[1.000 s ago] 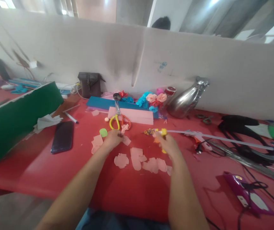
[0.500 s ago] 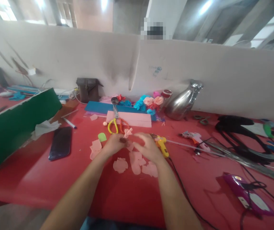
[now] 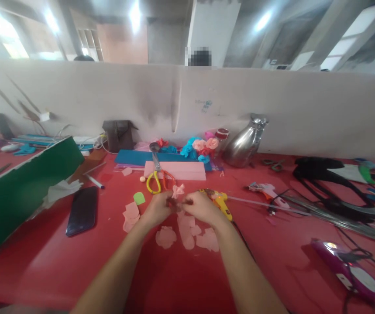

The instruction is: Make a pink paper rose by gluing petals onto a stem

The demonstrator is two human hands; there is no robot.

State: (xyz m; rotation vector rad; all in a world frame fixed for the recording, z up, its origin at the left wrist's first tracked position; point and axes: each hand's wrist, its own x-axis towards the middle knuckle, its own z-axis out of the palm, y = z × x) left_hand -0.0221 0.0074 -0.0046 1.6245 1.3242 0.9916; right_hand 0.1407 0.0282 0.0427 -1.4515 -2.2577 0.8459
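A small pink paper flower (image 3: 178, 190) stands up between my fingertips over the red table. My left hand (image 3: 159, 207) is closed around its base. My right hand (image 3: 201, 206) pinches at the lower part of the same flower, its fingertips close to the left ones. Cut pink paper petals (image 3: 186, 231) lie on the table below my hands, with more petal pieces (image 3: 131, 215) left of my left wrist. Beyond the hands rest scissors (image 3: 156, 172) with one yellow and one red handle. A yellow glue gun (image 3: 222, 204) lies just right of my right hand.
Pink paper (image 3: 187, 171) and a blue sheet (image 3: 131, 157) lie behind, near finished paper flowers (image 3: 203, 146) and a metal jug (image 3: 244, 141). Left are a phone (image 3: 81, 211) and a green board (image 3: 26, 192). Right are a pink glue gun (image 3: 269, 192) and a purple device (image 3: 347, 266) with cables.
My right hand has moved in from an open position beside the flower, and its fingers have closed at the flower's base. The camera view has tilted up slightly.
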